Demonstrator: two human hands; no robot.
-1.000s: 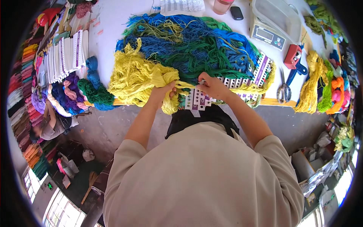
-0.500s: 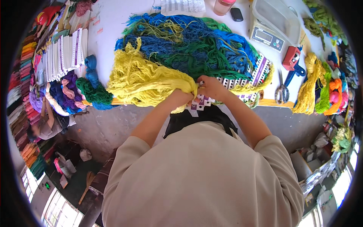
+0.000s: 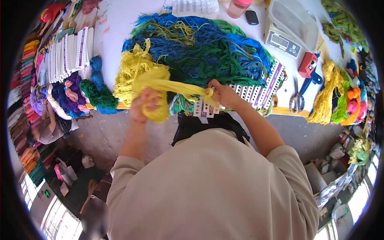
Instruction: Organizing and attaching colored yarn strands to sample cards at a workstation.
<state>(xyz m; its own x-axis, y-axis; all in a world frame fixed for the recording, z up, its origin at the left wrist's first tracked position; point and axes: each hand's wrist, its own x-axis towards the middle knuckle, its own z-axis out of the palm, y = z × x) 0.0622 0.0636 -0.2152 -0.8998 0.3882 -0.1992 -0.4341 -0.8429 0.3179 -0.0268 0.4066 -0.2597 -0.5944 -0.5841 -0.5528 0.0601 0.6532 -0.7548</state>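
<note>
- left hand (image 3: 146, 105): closed on yellow yarn (image 3: 180, 86), fingers curled into the looped bundle; motion-blurred, exact finger contact hard to read.
- right hand (image 3: 224, 95): thumb and fingers pinching the other end of the same yarn, where it bunches into a small loop.
- yellow yarn: length between the hands runs nearly straight, above the front edge of the white table (image 3: 114, 40); bundle at the left hand overlaps a loose yellow heap (image 3: 132, 70).
- blue-green yarn heap (image 3: 208, 50): spread on the table just beyond the hands.
- perforated cards (image 3: 262, 93): white with purple stripes, fanned out right of the right hand; more under the stretched yarn.
- right side of table: scissors (image 3: 297, 100), red-and-blue tool (image 3: 311, 70), digital scale (image 3: 282, 43) with a clear tub (image 3: 296, 24) on it.
- far edge: pink-lidded jar (image 3: 239, 9), small black device (image 3: 251, 17) beside it.
</note>
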